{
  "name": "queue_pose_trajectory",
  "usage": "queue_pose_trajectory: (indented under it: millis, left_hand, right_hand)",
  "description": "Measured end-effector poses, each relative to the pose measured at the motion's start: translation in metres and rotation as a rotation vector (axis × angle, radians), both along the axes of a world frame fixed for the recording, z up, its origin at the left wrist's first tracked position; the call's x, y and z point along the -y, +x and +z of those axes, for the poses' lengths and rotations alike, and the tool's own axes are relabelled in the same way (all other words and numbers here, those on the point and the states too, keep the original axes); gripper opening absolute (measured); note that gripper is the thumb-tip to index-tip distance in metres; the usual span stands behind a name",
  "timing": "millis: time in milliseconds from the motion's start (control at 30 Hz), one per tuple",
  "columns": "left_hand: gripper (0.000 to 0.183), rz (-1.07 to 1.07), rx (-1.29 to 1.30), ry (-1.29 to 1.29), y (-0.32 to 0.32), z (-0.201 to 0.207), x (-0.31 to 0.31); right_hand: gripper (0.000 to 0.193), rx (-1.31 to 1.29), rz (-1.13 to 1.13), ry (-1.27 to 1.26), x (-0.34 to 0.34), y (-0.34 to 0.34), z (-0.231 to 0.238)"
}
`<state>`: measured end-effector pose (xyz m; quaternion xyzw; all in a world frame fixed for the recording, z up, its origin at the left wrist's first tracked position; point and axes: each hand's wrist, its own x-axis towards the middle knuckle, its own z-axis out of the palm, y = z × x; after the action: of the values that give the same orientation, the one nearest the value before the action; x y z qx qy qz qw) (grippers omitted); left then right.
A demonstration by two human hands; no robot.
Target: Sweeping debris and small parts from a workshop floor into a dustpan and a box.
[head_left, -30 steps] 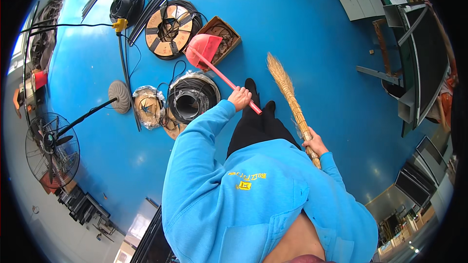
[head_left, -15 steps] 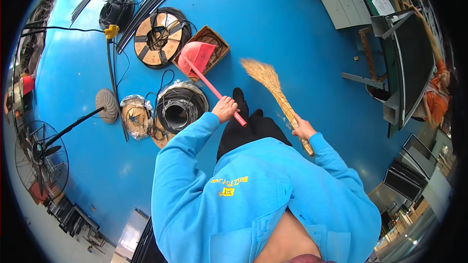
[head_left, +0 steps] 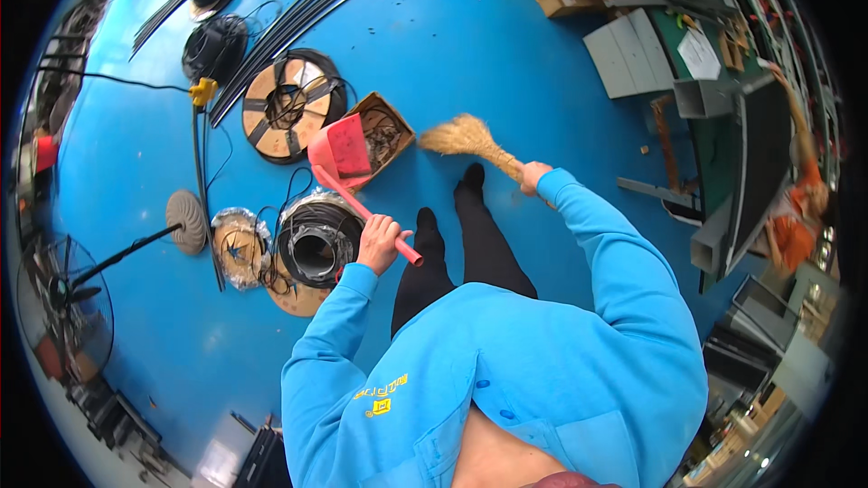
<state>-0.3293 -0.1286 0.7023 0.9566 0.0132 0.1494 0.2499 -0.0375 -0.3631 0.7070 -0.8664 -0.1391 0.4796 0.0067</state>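
My left hand is closed round the pink handle of a long-handled dustpan. Its red-pink scoop is at the left side of an open cardboard box, overlapping the rim. Brownish scraps show inside the box; whether any are in the scoop I cannot tell. In my right hand is a straw broom, gripped at its handle. The broom's bristles point left, towards the box's right side, and look apart from it.
Left of the box lie a large cable reel and a wrapped black coil. A standing fan is at far left. Long black strips lie beyond. On the right, a person in orange is by a green-topped bench.
The dustpan has shifted lower left and tilted by the box. My right hand has moved up and forward, swinging the broom's bristles left towards the box. My feet have stepped apart.
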Motion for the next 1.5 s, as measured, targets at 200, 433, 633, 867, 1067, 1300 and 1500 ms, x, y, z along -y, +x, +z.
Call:
queue_pose_trajectory:
  millis: [200,433,633,867,1067,1300,1500]
  left_hand:
    - [0.023,0.137,-0.026,-0.045,0.034,0.007,-0.008]
    - [0.022,0.391,-0.039,-0.103,0.111,0.043,-0.027]
    - [0.022,0.590,0.013,-0.167,0.154,0.057,-0.046]
    - [0.023,0.731,0.060,-0.232,0.193,0.060,-0.072]
    - [0.024,0.870,0.059,-0.256,0.214,0.050,-0.119]
    - [0.024,1.080,0.044,-0.344,0.237,0.054,-0.182]
    - [0.023,1.200,0.015,-0.403,0.251,0.058,-0.218]
  right_hand:
    - [0.050,-0.037,0.278,-0.048,-0.061,0.087,-0.012]
    - [0.051,-0.472,-0.163,0.301,-0.068,0.163,-0.031]
    - [0.050,-0.774,-0.406,0.464,-0.136,0.219,-0.019]
    - [0.043,-0.953,-0.362,0.406,-0.252,0.284,-0.004]
    - [0.042,-0.695,0.091,0.313,-0.379,0.328,0.015]
    - [0.035,-0.096,0.751,0.344,-0.524,0.346,-0.030]
    - [0.030,0.427,1.278,0.418,-0.629,0.323,-0.084]
